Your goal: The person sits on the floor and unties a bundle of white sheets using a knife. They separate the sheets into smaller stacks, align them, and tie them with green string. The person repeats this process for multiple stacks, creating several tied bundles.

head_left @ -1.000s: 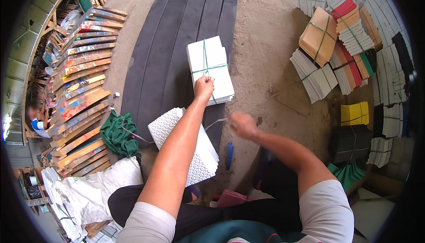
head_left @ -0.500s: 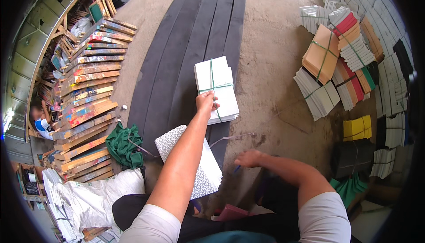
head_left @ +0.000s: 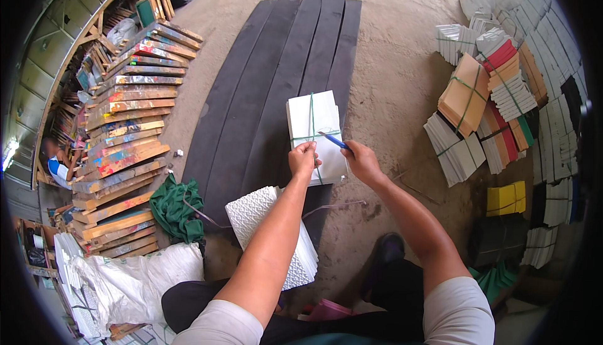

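Your right hand (head_left: pixel 363 161) is closed around a slim blue cutter (head_left: pixel 336 140), its thin tip reaching leftward over the top of a white sheet bundle (head_left: pixel 326 107). Your left hand (head_left: pixel 304 159), just beside that tip, has thumb and fingers pinched together on the green cord (head_left: pixel 313 107) near where its strands cross. The bundle lies directly under both grips, its far end stretching beyond them and its near edge showing between your wrists.

Below the grips, the bundle rests on long dark strips (head_left: pixel 251 100), which run away from you side by side. Nearer to you than the left grip, partly under your left forearm, sits a white block of sheets (head_left: pixel 257 210) with a raised pattern on its face. A thin purplish band (head_left: pixel 336 206) trails out from the block's right side, below your right grip. Further down on that side, a dark shoe (head_left: pixel 391 246) stands on the bare floor (head_left: pixel 389 50).

Left of the grips, a crumpled green cloth (head_left: pixel 176 207) lies near a white sack (head_left: pixel 144 285). Past these, paint-splashed wooden pieces (head_left: pixel 135 103) are stacked in a long row, with another person (head_left: pixel 59 168) beyond them. Well to the right of your grip are a corded tan stack (head_left: pixel 463 91), a white stack (head_left: pixel 453 147) and a yellow block (head_left: pixel 505 199).
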Available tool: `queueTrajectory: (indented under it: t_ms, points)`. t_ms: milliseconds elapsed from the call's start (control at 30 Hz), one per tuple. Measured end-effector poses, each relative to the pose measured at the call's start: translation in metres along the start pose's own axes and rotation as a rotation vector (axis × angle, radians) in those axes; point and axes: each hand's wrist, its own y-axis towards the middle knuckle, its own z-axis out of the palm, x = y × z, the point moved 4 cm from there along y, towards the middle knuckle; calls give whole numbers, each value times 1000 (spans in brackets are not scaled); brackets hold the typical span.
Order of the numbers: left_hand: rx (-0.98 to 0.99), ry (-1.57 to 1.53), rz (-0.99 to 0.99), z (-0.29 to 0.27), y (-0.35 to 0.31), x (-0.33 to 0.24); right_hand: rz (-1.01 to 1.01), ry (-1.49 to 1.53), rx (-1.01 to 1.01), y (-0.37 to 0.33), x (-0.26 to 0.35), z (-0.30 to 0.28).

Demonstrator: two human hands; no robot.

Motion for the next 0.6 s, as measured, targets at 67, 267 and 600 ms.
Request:
queueTrajectory:
  t_ms: [67,267,600]
  points:
    - [-3,2,26,0,0,0,-68,50,-37,7,13,7]
    - [3,-28,41,-3,1,3,-99,-90,92,17,18,9]
    - [14,-55,33,-1,1,6,-116,-98,95,18,10,6]
